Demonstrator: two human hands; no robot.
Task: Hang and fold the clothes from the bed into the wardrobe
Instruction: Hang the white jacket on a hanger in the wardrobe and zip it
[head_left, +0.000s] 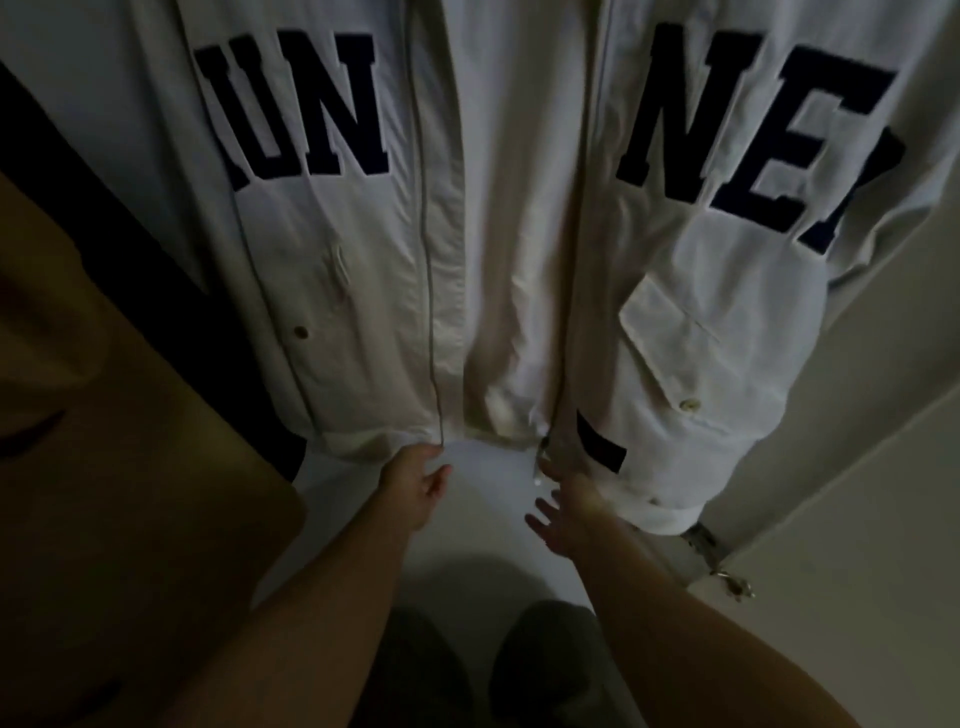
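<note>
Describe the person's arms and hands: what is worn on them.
Both forearms are bare as far as the picture's lower edge; no sleeves show. The left hand and right hand wear no gloves, and no watch or ring is visible, though the light is dim.

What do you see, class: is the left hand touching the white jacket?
Touching. The head view shows the left hand pinching the jacket at its hem corner.

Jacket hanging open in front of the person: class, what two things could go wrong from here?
1. The left hand seems to pinch the jacket at its bottom hem; a hard downward tug might pull it off its support, which is out of view.
2. The right hand is open beside the other zip edge, so the halves could meet unevenly.
</note>
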